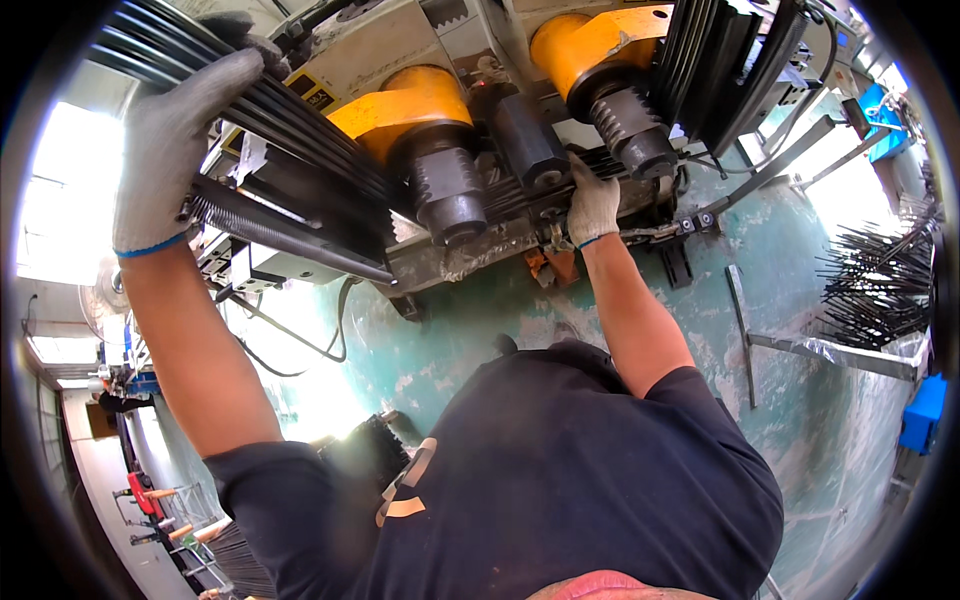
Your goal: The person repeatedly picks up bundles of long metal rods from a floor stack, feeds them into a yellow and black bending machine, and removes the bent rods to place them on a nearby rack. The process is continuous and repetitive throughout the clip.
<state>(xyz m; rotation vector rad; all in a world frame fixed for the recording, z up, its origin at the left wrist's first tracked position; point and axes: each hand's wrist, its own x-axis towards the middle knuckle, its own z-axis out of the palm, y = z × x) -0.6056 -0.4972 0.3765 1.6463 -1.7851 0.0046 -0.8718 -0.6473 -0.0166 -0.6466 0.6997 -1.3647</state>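
In the head view, the left hand (165,150), in a pale knitted glove with a blue cuff edge, lies with partly bent fingers across a bundle of slim, smooth dark rods (318,142); the fingers' undersides are hidden, so I cannot tell how tightly they close. The rods slant from the upper left toward the machine's middle. The right hand (593,205), gloved alike, reaches up beside a faceted black block (528,143); its fingertips are partly hidden, so I cannot tell whether they grip anything. Two rounded orange housings (415,98) carry ridged, grey metal cylinders (450,190). A tightly coiled spring (235,213) lies below the left hand. Beneath, the floor (440,345) is worn green paint with pale scuffs. To the right, a tangled heap of dark rods (880,280) sits near a blue box (922,412); a round fan (103,300) stands at left.
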